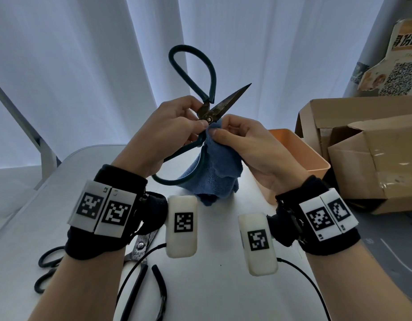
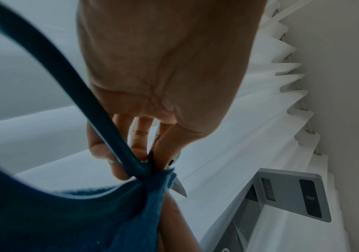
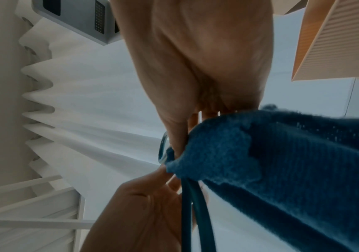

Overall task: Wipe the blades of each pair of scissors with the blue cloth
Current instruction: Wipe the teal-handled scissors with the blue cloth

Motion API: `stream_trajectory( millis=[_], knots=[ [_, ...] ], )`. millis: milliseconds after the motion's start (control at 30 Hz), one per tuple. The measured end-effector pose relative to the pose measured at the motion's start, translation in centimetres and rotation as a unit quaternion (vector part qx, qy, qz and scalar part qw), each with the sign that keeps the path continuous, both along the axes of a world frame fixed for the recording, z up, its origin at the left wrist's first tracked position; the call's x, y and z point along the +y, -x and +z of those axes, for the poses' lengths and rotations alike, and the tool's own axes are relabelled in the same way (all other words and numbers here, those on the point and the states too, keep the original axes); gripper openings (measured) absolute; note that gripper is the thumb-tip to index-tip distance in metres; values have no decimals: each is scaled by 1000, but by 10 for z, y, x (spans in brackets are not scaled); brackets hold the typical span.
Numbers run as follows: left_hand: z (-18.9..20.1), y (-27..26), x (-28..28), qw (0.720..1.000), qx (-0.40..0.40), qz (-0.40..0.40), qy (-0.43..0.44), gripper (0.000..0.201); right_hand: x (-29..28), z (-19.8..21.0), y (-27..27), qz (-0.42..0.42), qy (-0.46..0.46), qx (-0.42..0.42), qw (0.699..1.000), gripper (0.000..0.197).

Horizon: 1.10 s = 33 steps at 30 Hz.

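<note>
While left hand pinches green scissors, right hand pinches blue cloth, orange bin beside

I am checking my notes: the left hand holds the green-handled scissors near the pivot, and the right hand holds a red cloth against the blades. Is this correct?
Not quite: the cloth is blue, not red, as the head view shows. The rest stands: the left hand holds the green-handled scissors near the pivot, and the right hand holds the cloth against the blades.
</note>
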<state>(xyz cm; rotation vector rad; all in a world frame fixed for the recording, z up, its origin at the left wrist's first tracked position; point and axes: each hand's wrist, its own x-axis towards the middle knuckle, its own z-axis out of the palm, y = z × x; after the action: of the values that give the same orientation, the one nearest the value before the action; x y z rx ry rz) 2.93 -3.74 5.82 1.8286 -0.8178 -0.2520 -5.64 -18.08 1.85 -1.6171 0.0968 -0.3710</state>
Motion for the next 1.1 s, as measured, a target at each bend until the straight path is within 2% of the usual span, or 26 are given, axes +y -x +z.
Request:
stream_trajectory(
  millis=[100, 233, 333, 433, 500, 633, 833, 1100],
  knots=[
    [0, -1, 1, 1000, -3, 2, 4, 13, -1, 1, 1, 11, 5, 2, 1000, 9],
    [-2, -2, 1, 1000, -14, 6, -6, 12, -6, 1, 1, 23, 16, 31, 999, 17],
    [-4, -2, -1, 1000, -17, 9, -7, 14, -5, 1, 2, -5, 11, 24, 1000, 6],
    [-3, -3, -1, 1000, -12, 11, -4, 16, -2, 0, 0, -20, 4, 11, 1000, 15],
    [-3, -5, 1, 1000, -13, 17, -9, 15, -2, 0, 1, -7, 15, 13, 1000, 11],
    [-4, -6, 1, 999, -20, 27, -20, 14, -5, -2, 1, 16, 46, 20, 999, 21],
    [-5, -5, -1, 999, -21, 29, -25, 16, -6, -6, -4, -34, 83, 13, 996, 15],
    [-6, -6, -2, 998, -25, 36, -33, 17, -3, -6, -5, -25, 114, 27, 993, 19]
  ],
)
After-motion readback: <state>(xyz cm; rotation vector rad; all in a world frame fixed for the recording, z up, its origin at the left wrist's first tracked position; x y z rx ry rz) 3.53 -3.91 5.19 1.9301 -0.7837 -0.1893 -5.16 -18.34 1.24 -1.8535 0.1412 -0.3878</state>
